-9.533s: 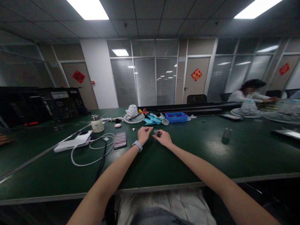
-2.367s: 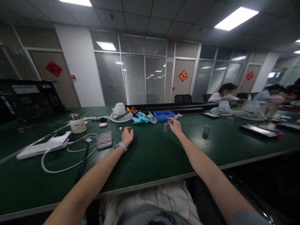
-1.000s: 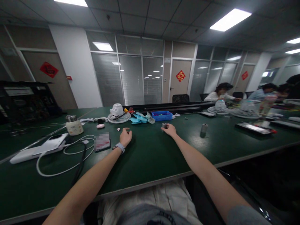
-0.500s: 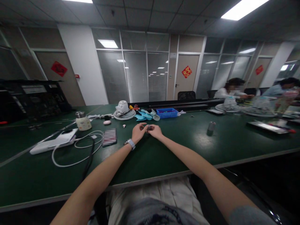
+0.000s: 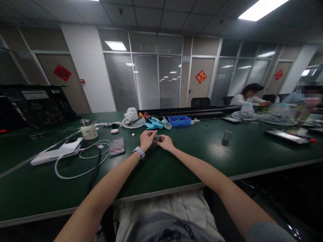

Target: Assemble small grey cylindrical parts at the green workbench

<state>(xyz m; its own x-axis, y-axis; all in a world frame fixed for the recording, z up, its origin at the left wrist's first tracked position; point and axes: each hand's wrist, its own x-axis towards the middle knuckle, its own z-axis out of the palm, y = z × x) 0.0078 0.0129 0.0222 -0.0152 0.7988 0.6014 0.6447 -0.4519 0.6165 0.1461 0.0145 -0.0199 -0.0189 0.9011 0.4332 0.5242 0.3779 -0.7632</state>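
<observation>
Over the green table, my right hand (image 5: 166, 143) has its fingers closed on a small grey metallic part (image 5: 157, 137), whose exact kind is too small to make out. My left hand (image 5: 147, 140), with a watch (image 5: 139, 152) on its wrist, is right beside that part. Its thumb and fingertips are pinched together; whether something tiny is between them I cannot tell. To the right, a grey cylinder (image 5: 227, 135) stands upright on the table. Beyond my hands lie light blue fan blades (image 5: 154, 123) and a white fan body on a round grille (image 5: 133, 122).
A blue bin (image 5: 179, 121) with small items stands behind the blades. At left are a flask (image 5: 88, 130), a white device (image 5: 57, 153) with a looped white cable (image 5: 75, 177), and a blurred-out card or box (image 5: 116, 147). At far right, a person (image 5: 248, 97) works by other fan parts.
My hands have drawn slightly apart. The small grey part now shows more between them, staying with my right hand. The camera view has shifted a little.
</observation>
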